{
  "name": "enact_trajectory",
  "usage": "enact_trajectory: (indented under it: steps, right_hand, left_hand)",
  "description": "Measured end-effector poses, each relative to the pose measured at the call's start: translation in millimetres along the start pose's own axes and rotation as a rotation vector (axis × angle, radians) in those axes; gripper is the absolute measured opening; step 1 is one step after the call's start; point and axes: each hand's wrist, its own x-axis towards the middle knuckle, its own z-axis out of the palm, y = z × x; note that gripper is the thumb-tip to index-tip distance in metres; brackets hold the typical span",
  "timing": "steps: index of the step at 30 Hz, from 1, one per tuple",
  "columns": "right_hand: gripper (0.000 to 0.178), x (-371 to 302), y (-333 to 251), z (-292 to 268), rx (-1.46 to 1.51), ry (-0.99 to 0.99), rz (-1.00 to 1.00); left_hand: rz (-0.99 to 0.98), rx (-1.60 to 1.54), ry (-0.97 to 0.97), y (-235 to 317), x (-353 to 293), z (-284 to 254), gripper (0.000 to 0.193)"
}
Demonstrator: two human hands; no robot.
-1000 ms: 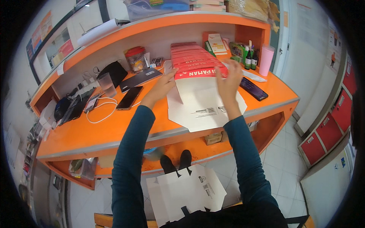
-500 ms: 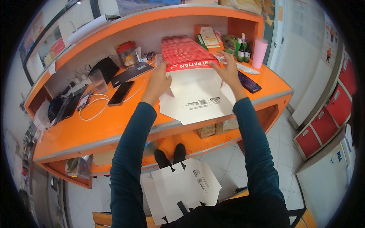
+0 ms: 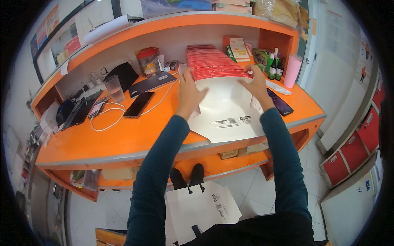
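A white cardboard box [image 3: 225,100] stands part-folded at the table's front edge, its printed flap hanging toward me. Behind it runs a long row of nested red-and-white boxes [image 3: 215,61]. My left hand [image 3: 191,94] is at the box's far left corner, fingers along the outside and thumb over the inside. At the opposite corner my right hand [image 3: 256,88] grips the wall, fingers curled over the edge. Some fingertips of both hands are hidden behind the walls. Across my lap lies a flat, unfolded white box sheet [image 3: 205,211] with slots and dark tabs.
To the left are a phone [image 3: 138,104], a white cable, a plastic cup [image 3: 114,88] and a flat dark device [image 3: 152,84]. Past my right hand lie another phone [image 3: 280,101], a pink tumbler [image 3: 292,70] and small bottles [image 3: 276,67]. A raised orange shelf [image 3: 197,18] closes off the back.
Both hands have shifted on the far corners of the box, and its front red panel has turned back out of sight. The whole view has also moved slightly.
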Motion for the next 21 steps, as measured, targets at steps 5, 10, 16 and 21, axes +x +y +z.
enact_trajectory:
  steps: [5, 10, 16, 21]
  right_hand:
    - [0.049, -51, 25, -27, 0.600, -0.617, 0.514]
    - [0.045, -60, 49, -18, 0.270, -0.576, 0.527]
    - [0.053, -69, 8, -18, -0.149, -0.169, 0.195]
    - [0.047, -178, -156, -29, -0.059, -0.068, -0.168]
  left_hand:
    - [-0.149, -0.325, -0.508, -25, -47, -4, 0.097]
    - [-0.344, -0.197, -0.678, -12, -37, -13, 0.095]
    - [-0.238, 0.039, -0.711, 26, -54, -44, 0.087]
    - [0.006, -0.205, -1.235, 97, -207, -177, 0.056]
